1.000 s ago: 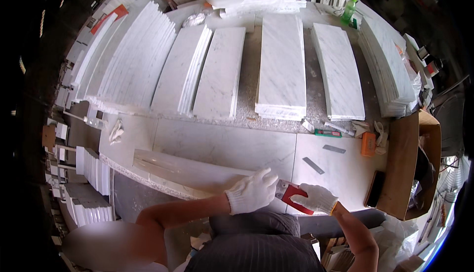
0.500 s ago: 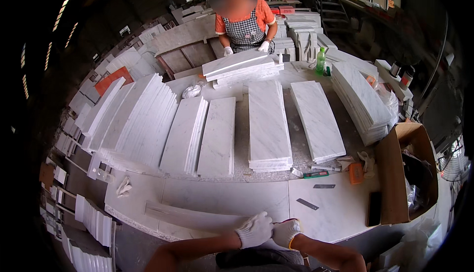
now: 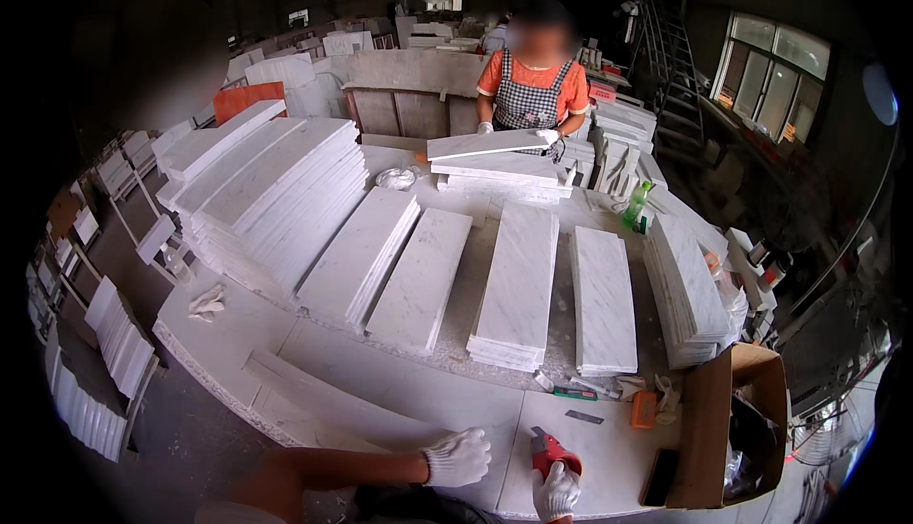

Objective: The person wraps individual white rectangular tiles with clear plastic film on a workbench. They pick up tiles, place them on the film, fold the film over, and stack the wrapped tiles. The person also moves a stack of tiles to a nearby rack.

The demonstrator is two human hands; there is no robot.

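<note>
Red tool [image 3: 549, 452], moved right, points lengthwise forward-left.

Red tool [image 3: 549, 452], apparently smooth plastic.

The desk [image 3: 380, 372] is spanning the centre of the frame. A tall slab stack [image 3: 262, 205] is standing at left; lower slab piles [image 3: 514, 277] are lying in a row mid-frame. A long thin slab [image 3: 328, 400] is lying at lower left of centre. A grey blade [image 3: 584, 417], orange box [image 3: 644, 410] and cardboard box [image 3: 699, 438] are resting at lower right.
</note>
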